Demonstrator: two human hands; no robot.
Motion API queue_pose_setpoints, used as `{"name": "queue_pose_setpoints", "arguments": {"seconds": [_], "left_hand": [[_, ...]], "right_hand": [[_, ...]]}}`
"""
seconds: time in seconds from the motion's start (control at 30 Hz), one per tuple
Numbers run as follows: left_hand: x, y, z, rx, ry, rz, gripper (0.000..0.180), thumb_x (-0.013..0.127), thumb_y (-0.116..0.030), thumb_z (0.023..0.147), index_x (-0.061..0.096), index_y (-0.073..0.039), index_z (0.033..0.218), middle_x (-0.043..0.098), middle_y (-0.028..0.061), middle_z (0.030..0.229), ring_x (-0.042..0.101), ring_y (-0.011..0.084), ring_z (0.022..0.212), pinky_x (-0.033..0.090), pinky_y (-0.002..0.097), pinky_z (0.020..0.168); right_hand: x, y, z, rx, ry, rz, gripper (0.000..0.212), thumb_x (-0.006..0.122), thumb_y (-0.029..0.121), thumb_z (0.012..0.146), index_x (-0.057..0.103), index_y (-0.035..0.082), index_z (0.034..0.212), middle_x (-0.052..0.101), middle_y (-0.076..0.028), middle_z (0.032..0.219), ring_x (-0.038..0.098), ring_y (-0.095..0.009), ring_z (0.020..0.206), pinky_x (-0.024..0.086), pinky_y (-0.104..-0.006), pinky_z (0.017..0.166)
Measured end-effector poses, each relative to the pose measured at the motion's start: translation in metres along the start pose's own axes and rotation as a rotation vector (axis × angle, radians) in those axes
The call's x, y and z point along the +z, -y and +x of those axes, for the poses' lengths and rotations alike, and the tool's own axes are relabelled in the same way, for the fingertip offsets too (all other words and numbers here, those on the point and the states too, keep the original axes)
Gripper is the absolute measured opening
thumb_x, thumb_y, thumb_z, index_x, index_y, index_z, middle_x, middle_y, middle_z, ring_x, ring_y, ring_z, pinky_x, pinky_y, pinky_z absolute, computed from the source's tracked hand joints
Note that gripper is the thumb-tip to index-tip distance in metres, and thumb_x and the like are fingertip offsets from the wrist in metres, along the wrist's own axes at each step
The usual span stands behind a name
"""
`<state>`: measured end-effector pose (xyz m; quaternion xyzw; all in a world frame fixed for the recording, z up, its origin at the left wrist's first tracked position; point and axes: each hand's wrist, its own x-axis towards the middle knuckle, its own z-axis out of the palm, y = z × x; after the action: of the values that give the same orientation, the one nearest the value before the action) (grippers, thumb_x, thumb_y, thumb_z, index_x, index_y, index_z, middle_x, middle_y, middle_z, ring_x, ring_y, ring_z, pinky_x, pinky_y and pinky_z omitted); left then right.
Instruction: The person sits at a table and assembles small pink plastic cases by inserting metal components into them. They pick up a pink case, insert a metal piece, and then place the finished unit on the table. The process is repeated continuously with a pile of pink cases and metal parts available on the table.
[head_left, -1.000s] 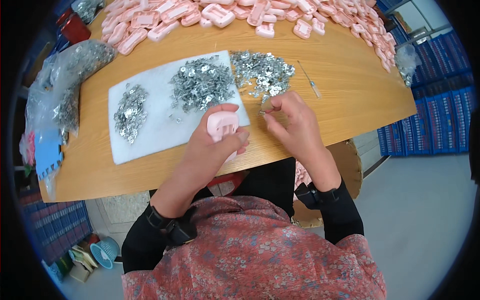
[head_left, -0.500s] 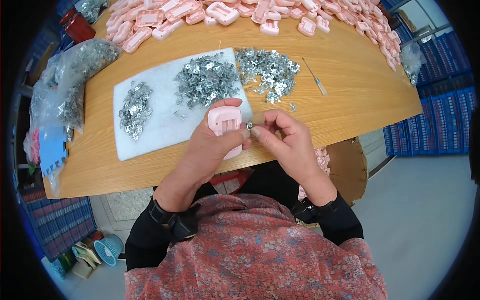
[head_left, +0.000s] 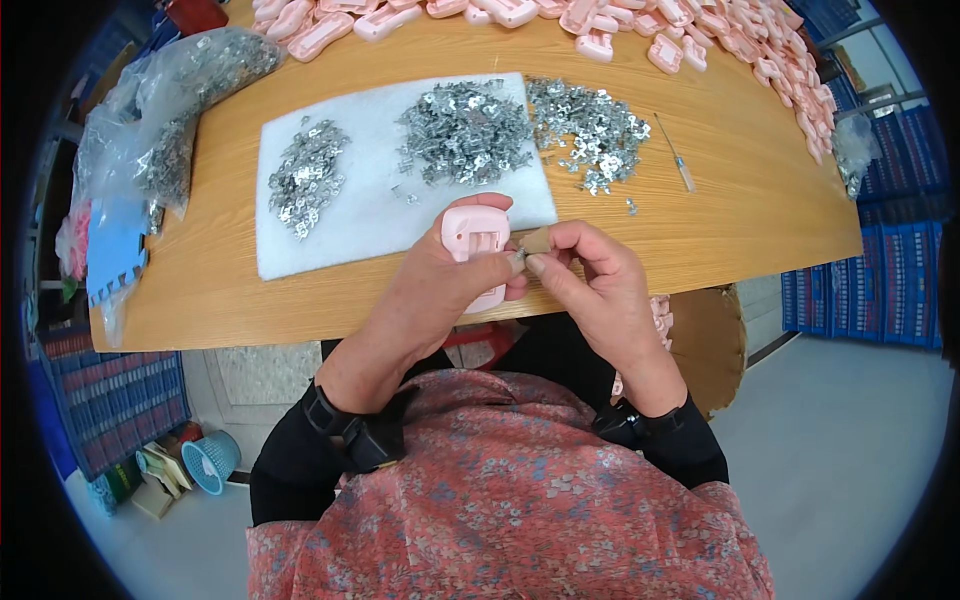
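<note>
In my left hand (head_left: 425,270) is a pale pink plastic casing (head_left: 478,222) with rectangular openings, its openings facing up. My left thumb lies across its front and the fingers wrap behind it. Beside its right edge, the thumb and index finger of my right hand (head_left: 605,285) pinch a small metal clip (head_left: 521,254), mostly hidden by the fingertips. A tan wrap (head_left: 536,241) covers the right index fingertip. My left thumb tip also touches the clip. Both hands are above the table's near edge.
Metal clips lie in a small heap (head_left: 308,175) and a large heap (head_left: 465,135) on a white foam sheet (head_left: 375,225), with another heap (head_left: 590,130) on the wood (head_left: 740,215). A thin screwdriver (head_left: 680,162) lies right. Pink casings (head_left: 690,20) pile up behind; a clear bag (head_left: 165,125) stands left.
The whole view has shifted, so the table's things appear further right and higher. My hands keep the same hold on the casing and clip, with the clip now more covered by fingertips.
</note>
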<state>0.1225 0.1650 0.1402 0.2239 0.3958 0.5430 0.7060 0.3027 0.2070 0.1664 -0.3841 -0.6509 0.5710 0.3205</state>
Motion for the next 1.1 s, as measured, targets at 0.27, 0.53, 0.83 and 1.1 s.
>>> {"name": "queue_pose_setpoints", "arguments": {"seconds": [0.27,0.53,0.83,1.1], "left_hand": [[-0.009,-0.009,-0.006,-0.127,0.058,-0.086,0.054,0.072,-0.006,0.088,0.045,-0.005,0.135,0.061,0.0065,0.101,0.067,0.0158,0.084,0.061,0.0324,0.075],[-0.012,-0.012,-0.008,-0.219,0.169,-0.159,0.055,0.073,-0.010,0.090,0.044,-0.006,0.137,0.060,0.0060,0.105,0.068,0.0160,0.085,0.063,0.0359,0.077],[-0.004,-0.014,-0.010,-0.174,0.160,-0.098,0.046,0.062,-0.022,0.099,0.045,-0.003,0.137,0.062,0.0066,0.101,0.067,0.0152,0.081,0.062,0.0365,0.077],[-0.002,-0.030,0.010,0.284,0.150,-0.227,0.058,0.025,-0.050,0.106,0.048,-0.005,0.135,0.065,0.0138,0.098,0.065,0.0250,0.094,0.053,0.0412,0.087]], "right_hand": [[-0.006,-0.012,0.006,-0.140,0.084,-0.145,0.014,0.068,0.002,0.089,0.065,-0.001,0.102,0.066,-0.005,0.094,0.064,-0.010,0.085,0.051,-0.0250,0.076],[-0.004,-0.013,0.010,0.000,0.241,0.352,0.016,0.061,-0.001,0.095,0.062,-0.002,0.110,0.066,-0.002,0.102,0.063,-0.008,0.088,0.053,-0.0246,0.081],[-0.013,-0.012,0.016,0.061,0.221,0.424,0.015,0.063,0.000,0.094,0.062,0.000,0.109,0.066,-0.002,0.100,0.063,-0.008,0.091,0.051,-0.0228,0.082],[-0.003,-0.001,0.000,0.142,0.176,0.428,0.012,0.063,0.000,0.093,0.063,0.003,0.104,0.065,0.001,0.100,0.059,-0.005,0.091,0.048,-0.0223,0.081]]}}
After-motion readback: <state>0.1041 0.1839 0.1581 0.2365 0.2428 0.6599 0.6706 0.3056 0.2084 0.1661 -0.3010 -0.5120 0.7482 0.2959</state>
